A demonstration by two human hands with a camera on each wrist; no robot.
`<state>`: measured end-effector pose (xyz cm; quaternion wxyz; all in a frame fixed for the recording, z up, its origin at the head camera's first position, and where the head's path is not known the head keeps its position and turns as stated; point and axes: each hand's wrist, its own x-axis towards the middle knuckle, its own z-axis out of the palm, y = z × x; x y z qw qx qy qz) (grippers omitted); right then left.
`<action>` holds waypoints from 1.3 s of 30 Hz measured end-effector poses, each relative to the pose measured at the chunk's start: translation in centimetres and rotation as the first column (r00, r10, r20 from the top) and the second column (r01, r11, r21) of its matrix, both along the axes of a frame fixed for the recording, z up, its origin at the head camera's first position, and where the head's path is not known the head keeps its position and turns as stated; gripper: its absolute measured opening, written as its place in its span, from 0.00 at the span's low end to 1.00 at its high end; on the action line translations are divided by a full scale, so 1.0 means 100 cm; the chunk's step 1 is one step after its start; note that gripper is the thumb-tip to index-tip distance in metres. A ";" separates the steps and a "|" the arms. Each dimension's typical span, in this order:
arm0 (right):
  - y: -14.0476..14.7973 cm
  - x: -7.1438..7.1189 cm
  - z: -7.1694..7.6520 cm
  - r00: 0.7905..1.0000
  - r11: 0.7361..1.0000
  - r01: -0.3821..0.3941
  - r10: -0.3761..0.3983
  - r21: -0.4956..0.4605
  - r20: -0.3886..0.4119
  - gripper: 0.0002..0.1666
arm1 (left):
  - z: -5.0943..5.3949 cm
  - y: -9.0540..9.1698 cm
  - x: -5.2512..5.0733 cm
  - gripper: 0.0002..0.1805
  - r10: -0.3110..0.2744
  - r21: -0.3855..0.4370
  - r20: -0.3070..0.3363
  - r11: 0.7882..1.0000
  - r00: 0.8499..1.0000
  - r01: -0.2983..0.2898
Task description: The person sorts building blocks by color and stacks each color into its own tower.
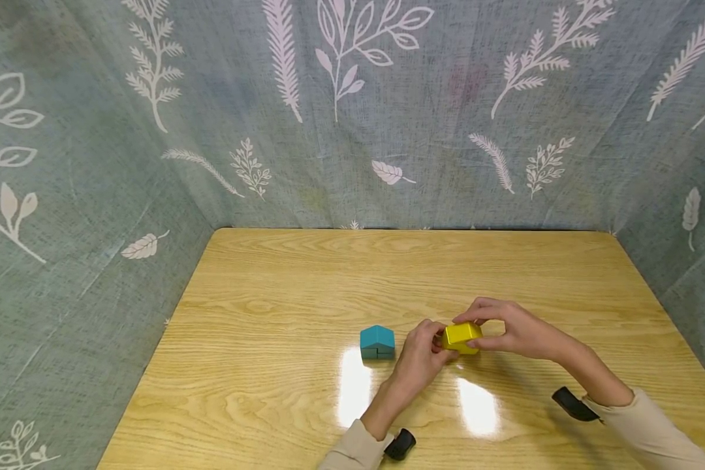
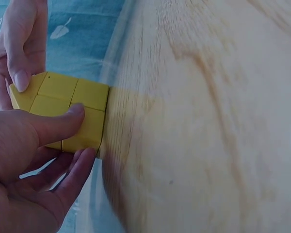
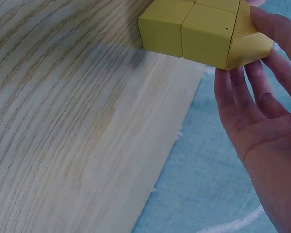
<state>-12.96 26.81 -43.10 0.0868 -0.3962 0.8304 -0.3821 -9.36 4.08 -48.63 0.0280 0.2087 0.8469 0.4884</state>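
A yellow house-shaped stack of blocks (image 1: 461, 334), made of several cubes with a sloped top piece (image 3: 247, 42), stands on the table between the two hands. My left hand (image 1: 417, 358) grips the cubes from the left, its thumb across their face and its fingers around the other side in the left wrist view. My right hand (image 1: 518, 329) pinches the sloped piece between thumb and fingers. Left of the hands sits a teal house-shaped block stack (image 1: 377, 342) with a peaked top, touched by neither hand.
The wooden table (image 1: 270, 294) extends around the blocks, with bright reflections near its front. Grey-green cloth (image 1: 388, 130) with white leaf prints hangs behind and along both sides. A black wrist strap piece sits below each forearm.
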 end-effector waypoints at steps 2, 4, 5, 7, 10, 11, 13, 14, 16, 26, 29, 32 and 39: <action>0.000 0.000 0.000 1.000 1.000 -0.004 0.004 -0.002 0.001 0.21 | 0.000 0.000 0.000 0.16 -0.004 -0.013 -0.005 1.000 1.000 0.004; 0.000 0.001 0.000 1.000 1.000 -0.005 0.005 -0.003 0.006 0.21 | 0.001 -0.001 0.000 0.16 -0.007 -0.025 -0.002 1.000 1.000 0.007; -0.001 0.001 0.000 1.000 1.000 -0.006 0.006 -0.003 0.010 0.21 | 0.001 -0.001 0.000 0.17 -0.008 -0.028 0.005 1.000 1.000 0.008; -0.001 0.001 0.000 1.000 1.000 -0.003 0.003 -0.005 0.020 0.22 | 0.001 -0.002 0.000 0.18 -0.010 -0.032 0.019 0.999 1.000 0.011; -0.001 0.002 -0.001 1.000 1.000 0.013 -0.013 -0.006 0.028 0.23 | 0.001 -0.002 -0.001 0.21 -0.014 -0.034 0.035 0.999 0.999 0.015; -0.001 0.003 -0.002 0.999 1.000 0.021 -0.021 -0.008 0.026 0.24 | 0.002 -0.003 0.000 0.21 -0.017 -0.035 0.036 0.999 0.999 0.019; -0.002 0.005 -0.004 0.999 0.999 0.038 -0.038 -0.009 0.025 0.26 | 0.003 -0.003 0.000 0.22 -0.021 -0.049 0.028 0.999 0.999 0.023; -0.002 0.005 -0.004 0.999 0.999 0.047 -0.046 -0.010 0.022 0.26 | 0.003 -0.004 0.000 0.23 -0.022 -0.060 0.022 0.998 1.000 0.023; -0.003 0.007 -0.005 0.998 0.998 0.059 -0.059 -0.016 0.015 0.27 | 0.006 -0.004 0.002 0.24 -0.022 -0.086 0.007 0.996 1.000 0.022; -0.006 0.013 0.001 0.995 0.991 0.093 -0.096 -0.098 -0.027 0.26 | 0.030 -0.009 0.009 0.30 0.005 -0.232 -0.083 0.972 0.997 -0.024; -0.007 0.014 0.003 0.991 0.985 0.128 -0.132 -0.118 -0.022 0.24 | 0.040 -0.013 0.011 0.30 -0.023 -0.248 -0.131 0.969 0.991 -0.010; -0.006 0.014 0.005 0.984 0.974 0.177 -0.177 -0.145 0.010 0.21 | 0.050 -0.017 0.011 0.30 -0.050 -0.269 -0.175 0.963 0.983 0.001; -0.007 0.015 0.013 0.966 0.935 0.258 -0.253 -0.244 0.052 0.16 | 0.073 -0.030 0.008 0.22 -0.086 -0.237 -0.284 0.971 0.955 0.017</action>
